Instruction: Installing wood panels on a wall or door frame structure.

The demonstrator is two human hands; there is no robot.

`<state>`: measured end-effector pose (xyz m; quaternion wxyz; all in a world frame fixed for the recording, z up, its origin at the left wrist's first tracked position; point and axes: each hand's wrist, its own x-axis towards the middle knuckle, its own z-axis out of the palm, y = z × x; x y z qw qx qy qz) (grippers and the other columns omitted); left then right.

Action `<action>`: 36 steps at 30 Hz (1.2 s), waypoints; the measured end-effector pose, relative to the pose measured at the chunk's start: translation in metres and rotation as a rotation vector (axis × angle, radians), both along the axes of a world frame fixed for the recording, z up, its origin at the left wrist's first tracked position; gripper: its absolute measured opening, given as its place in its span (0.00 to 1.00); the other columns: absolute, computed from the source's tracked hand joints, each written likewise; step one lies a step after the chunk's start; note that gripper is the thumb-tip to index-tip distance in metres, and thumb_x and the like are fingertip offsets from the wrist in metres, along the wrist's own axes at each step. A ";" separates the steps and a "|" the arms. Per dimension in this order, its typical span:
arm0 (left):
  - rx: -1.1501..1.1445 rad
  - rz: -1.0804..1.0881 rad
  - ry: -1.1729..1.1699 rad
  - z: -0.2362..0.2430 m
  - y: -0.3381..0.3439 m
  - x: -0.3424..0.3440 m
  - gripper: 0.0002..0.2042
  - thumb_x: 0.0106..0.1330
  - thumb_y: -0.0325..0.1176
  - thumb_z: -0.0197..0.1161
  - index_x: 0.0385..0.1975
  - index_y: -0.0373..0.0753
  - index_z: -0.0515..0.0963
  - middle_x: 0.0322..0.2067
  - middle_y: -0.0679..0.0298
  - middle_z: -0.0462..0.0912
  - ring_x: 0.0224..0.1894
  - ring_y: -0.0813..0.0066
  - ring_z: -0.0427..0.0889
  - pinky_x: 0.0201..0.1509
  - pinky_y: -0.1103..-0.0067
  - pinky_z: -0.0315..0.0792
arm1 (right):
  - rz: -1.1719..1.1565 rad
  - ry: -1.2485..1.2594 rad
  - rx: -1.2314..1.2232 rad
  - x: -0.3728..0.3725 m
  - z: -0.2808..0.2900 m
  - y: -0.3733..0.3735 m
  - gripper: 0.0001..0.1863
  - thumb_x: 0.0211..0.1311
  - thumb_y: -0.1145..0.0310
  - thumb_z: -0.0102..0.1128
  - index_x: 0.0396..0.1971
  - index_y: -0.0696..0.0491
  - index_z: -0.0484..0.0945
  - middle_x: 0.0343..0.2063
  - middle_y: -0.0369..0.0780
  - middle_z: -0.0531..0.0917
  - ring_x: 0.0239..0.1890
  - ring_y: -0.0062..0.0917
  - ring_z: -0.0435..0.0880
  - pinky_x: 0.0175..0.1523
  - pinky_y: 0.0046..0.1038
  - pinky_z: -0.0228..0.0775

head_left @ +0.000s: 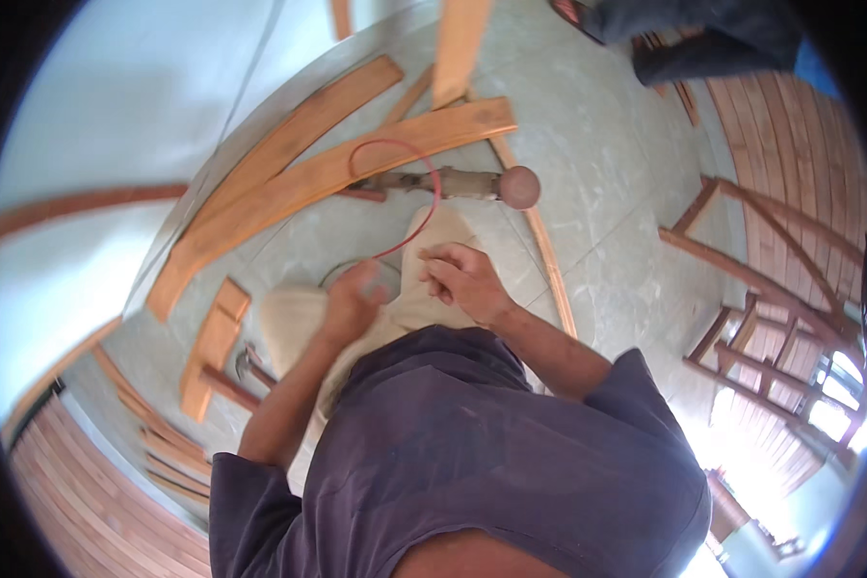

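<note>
Here, seen from above, a person in a dark purple shirt (472,453) bends over a pale tiled floor (588,154). At far left, curved wooden slats (116,501) lie stacked near the lower edge, partly cut off by the round rim. Just right of them sit a short wooden block (212,347) and a hammer (249,364), its head half hidden. Long curved planks (308,178) fan across the floor above.

The left hand (356,299) is blurred; its fingers look curled inward near a thin red cord (424,169), but whether they pinch it cannot be told. The cord loops up over the planks and back down toward the hands. Under both hands lies a pale cloth (294,323), mostly covered by the body.

The right hand (462,279) rests on the cloth, fingers bent and close together, touching the cord's lower end.

Beyond the hands lies a power tool (472,183) with a round dusty disc. Further right stands a wooden frame (742,279); another person's dark leg (703,39) is cut off at the top.
</note>
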<state>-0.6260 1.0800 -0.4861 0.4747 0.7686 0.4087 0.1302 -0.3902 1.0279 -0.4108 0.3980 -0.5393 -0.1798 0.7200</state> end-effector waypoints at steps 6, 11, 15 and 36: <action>0.761 -0.227 0.076 -0.070 0.032 0.221 0.12 0.60 0.28 0.58 0.44 0.33 0.76 0.50 0.46 0.77 0.53 0.51 0.77 0.57 0.55 0.68 | -0.696 -0.217 -0.296 0.106 -0.032 -0.081 0.18 0.69 0.69 0.54 0.55 0.62 0.72 0.35 0.40 0.82 0.29 0.18 0.78 0.30 0.19 0.70; 0.177 -0.618 0.607 -0.136 0.112 0.279 0.13 0.56 0.28 0.61 0.41 0.33 0.73 0.45 0.45 0.80 0.53 0.48 0.77 0.54 0.55 0.71 | -0.980 0.000 -0.183 0.132 -0.030 -0.098 0.14 0.69 0.70 0.55 0.52 0.58 0.73 0.36 0.38 0.81 0.34 0.19 0.79 0.37 0.22 0.71; 0.132 -0.725 0.609 -0.119 0.126 0.282 0.19 0.53 0.34 0.65 0.44 0.36 0.76 0.45 0.49 0.81 0.51 0.54 0.80 0.54 0.60 0.73 | -1.045 0.053 -0.241 0.137 -0.035 -0.096 0.11 0.69 0.69 0.54 0.47 0.56 0.75 0.33 0.36 0.81 0.32 0.17 0.78 0.34 0.19 0.68; -0.124 0.262 -0.705 0.236 0.024 0.163 0.34 0.53 0.46 0.71 0.54 0.30 0.67 0.40 0.51 0.77 0.39 0.63 0.82 0.47 0.68 0.79 | -0.135 -1.024 0.474 0.005 0.087 -0.035 0.32 0.45 0.53 0.77 0.46 0.59 0.75 0.30 0.45 0.83 0.32 0.36 0.85 0.37 0.36 0.77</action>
